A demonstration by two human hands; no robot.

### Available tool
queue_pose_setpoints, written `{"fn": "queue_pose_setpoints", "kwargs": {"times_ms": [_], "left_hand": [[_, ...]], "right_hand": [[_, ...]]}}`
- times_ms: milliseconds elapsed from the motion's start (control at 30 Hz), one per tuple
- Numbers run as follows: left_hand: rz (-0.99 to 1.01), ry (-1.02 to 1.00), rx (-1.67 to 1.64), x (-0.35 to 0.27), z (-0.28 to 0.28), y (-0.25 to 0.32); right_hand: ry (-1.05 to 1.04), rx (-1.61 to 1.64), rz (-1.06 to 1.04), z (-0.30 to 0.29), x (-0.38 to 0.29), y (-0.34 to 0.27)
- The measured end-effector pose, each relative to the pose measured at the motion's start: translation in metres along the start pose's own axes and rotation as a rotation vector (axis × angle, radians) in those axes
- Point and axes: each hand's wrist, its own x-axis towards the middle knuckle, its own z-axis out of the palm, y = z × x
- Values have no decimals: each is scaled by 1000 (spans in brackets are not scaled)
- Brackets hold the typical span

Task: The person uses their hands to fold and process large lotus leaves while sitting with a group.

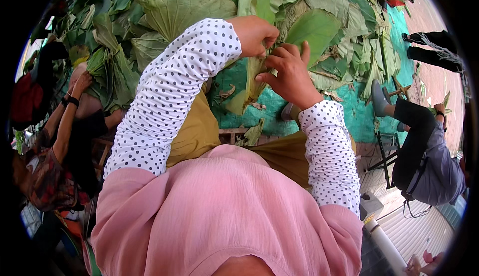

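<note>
A folded yellow-green lotus leaf (254, 83) hangs between my hands, its lower end spreading above the green tarp. My left hand (256, 36) has curled fingers and grips the upper part of this leaf. Just to the right and lower, my right hand (290, 74) touches the leaf's side, thumb and forefinger apart; whether it grips is hard to tell. Beyond my right fingers lies a smoother green leaf (314, 34). A broad pale lotus leaf (187, 8) rests on the heap to the left of my hands.
A thick heap of lotus leaves (348, 6) covers much of the green tarp (336, 107). At left, a person's hands (80, 83) hold leaves. A seated person (423, 156) is at right, near a folding stool (387, 152). Another person's legs (430, 48) stand at upper right.
</note>
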Motion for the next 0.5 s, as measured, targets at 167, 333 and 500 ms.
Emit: {"fn": "queue_pose_setpoints", "kwargs": {"times_ms": [167, 333, 500], "left_hand": [[-18, -10, -21, -1, 1, -2], [-2, -18, -9, -1, 0, 2], [-39, 3, 30, 2, 3, -8]], "right_hand": [[4, -17, -20, -4, 1, -1], [-45, -96, -33, -8, 0, 1], [-24, -97, -46, -3, -3, -2]]}}
